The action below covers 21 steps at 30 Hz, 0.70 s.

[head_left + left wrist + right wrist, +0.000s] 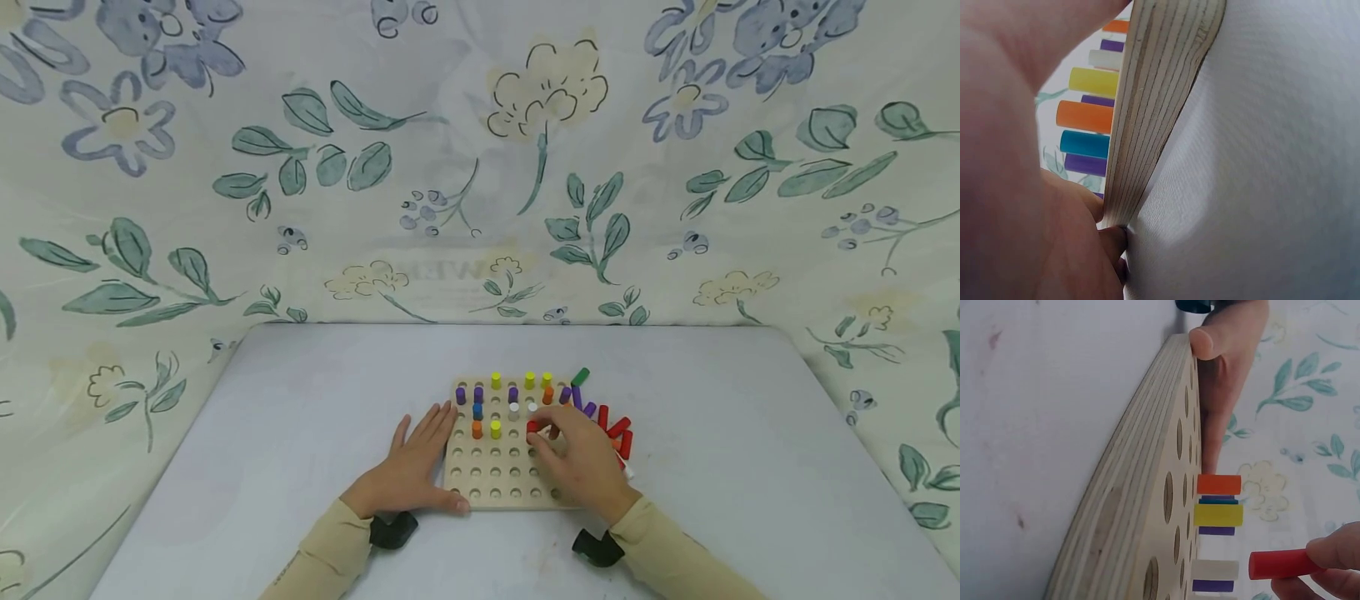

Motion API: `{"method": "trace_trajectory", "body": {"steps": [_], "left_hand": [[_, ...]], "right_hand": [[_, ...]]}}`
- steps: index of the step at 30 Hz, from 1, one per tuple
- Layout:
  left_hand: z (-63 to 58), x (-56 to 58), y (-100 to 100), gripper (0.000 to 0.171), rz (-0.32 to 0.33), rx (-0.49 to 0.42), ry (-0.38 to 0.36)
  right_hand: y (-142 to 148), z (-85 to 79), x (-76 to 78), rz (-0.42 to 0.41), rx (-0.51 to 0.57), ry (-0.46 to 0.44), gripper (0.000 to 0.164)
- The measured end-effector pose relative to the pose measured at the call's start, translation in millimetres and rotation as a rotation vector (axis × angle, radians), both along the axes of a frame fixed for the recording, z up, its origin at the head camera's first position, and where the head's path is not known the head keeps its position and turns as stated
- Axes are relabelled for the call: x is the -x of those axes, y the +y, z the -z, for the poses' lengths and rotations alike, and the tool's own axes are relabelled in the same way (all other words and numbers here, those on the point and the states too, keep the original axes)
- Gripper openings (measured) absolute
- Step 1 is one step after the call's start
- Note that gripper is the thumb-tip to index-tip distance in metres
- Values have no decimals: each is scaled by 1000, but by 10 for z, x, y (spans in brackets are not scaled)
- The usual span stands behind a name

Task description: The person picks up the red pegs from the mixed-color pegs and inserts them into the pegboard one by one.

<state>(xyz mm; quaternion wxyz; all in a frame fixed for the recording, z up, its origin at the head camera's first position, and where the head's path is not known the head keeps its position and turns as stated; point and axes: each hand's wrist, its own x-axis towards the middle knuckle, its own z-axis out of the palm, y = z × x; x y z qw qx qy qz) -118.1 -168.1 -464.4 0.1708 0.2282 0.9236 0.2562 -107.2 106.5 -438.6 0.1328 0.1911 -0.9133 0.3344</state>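
Note:
My right hand point(585, 460) pinches a red peg point(1280, 564) by one end between thumb and fingers, above a wooden pegboard point(504, 483). The peg's free end stands apart from the board face in the right wrist view. Upright in the holes near it are a white peg point(513, 412), a yellow peg point(496, 430), an orange peg point(477, 430) and a blue peg point(477, 412), with purple and more yellow ones behind. Along the board's left edge lies my left hand point(408, 477), fingers extended and touching the side, thumb at the near left corner.
Loose pegs lie right of the board, partly hidden by my right hand: several red pegs point(618, 427), purple ones, and a green peg point(581, 377) by the far corner. The white table point(337, 375) ends at a floral cloth point(450, 208) behind.

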Motion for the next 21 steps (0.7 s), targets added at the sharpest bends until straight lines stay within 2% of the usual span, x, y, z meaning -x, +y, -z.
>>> {"method": "trace_trajectory", "body": {"steps": [14,21], "left_hand": [[-3,10,13,132,-1,9,15],[5,13,16,132,-4,21,14]], "right_hand": [[-96,42,11,-60,42,9,22],[-176,32,2,-72,1,-10,23]]}}
